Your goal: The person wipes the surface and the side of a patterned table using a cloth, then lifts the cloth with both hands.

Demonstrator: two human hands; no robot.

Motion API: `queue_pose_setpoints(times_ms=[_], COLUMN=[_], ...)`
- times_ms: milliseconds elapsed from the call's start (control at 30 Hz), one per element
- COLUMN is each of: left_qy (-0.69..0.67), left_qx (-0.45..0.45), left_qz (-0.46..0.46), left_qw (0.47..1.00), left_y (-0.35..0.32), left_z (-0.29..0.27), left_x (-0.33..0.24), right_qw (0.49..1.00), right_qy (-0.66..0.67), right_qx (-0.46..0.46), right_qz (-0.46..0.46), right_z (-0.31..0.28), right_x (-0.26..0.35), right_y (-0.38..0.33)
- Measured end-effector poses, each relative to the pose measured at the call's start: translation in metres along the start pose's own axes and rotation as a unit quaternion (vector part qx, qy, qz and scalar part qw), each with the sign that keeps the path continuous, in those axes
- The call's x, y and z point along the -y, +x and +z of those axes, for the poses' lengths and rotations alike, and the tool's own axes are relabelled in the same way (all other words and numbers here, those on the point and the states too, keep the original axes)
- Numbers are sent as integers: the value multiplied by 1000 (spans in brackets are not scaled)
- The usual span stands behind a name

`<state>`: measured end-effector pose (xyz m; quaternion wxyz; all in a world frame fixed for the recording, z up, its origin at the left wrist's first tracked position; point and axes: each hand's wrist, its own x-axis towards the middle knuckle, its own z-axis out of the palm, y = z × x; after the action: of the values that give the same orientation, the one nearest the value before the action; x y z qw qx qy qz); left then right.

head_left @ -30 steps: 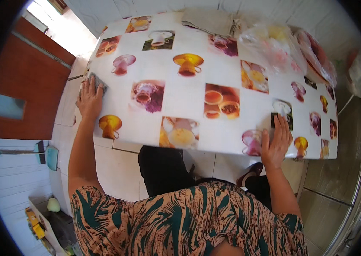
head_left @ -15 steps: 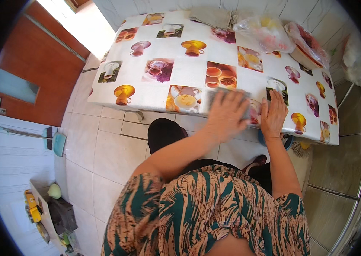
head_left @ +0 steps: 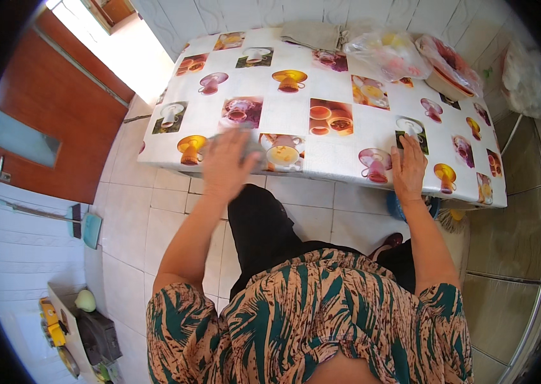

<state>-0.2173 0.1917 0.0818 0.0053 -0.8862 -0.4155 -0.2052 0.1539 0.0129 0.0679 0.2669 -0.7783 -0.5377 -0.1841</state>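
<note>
Left hand moved back leftward, grey cloth with it, away from right hand

**No Readable Lettering Found**

No words, labels, numbers or signs could be read. On the tablecloth, only cup pictures were made out; on the plastic bag, pinkish patches were seen, too blurred to be told as print.

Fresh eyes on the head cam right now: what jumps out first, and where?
First, the white tablecloth printed with colourful cups, spread across the upper middle. Next, the person's blurred left hand over a grey cloth near the front edge, with the right hand laid flat toward the right end. Then the reddish-brown door at upper left.
</note>
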Motion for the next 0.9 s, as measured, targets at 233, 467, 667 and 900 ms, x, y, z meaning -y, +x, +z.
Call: queue_pose_setpoints(times_ms=[233, 467, 667, 900], left_qy=[74, 60, 66, 27], left_qx=[-84, -103, -141, -197], left_qz=[-142, -152, -160, -271], left_qw=[984, 981, 975, 942], left_y=[-24, -21, -21, -15], left_z=[10, 17, 22, 31], left_x=[81, 76, 74, 44], right_qw=[989, 930, 987, 993], right_qy=[146, 342, 162, 116], right_qx=[-11, -10, 4, 12], right_qz=[27, 136, 10, -10], right_z=[-7, -30, -40, -22], right_x=[-2, -1, -1, -9], right_y=[5, 10, 5, 2])
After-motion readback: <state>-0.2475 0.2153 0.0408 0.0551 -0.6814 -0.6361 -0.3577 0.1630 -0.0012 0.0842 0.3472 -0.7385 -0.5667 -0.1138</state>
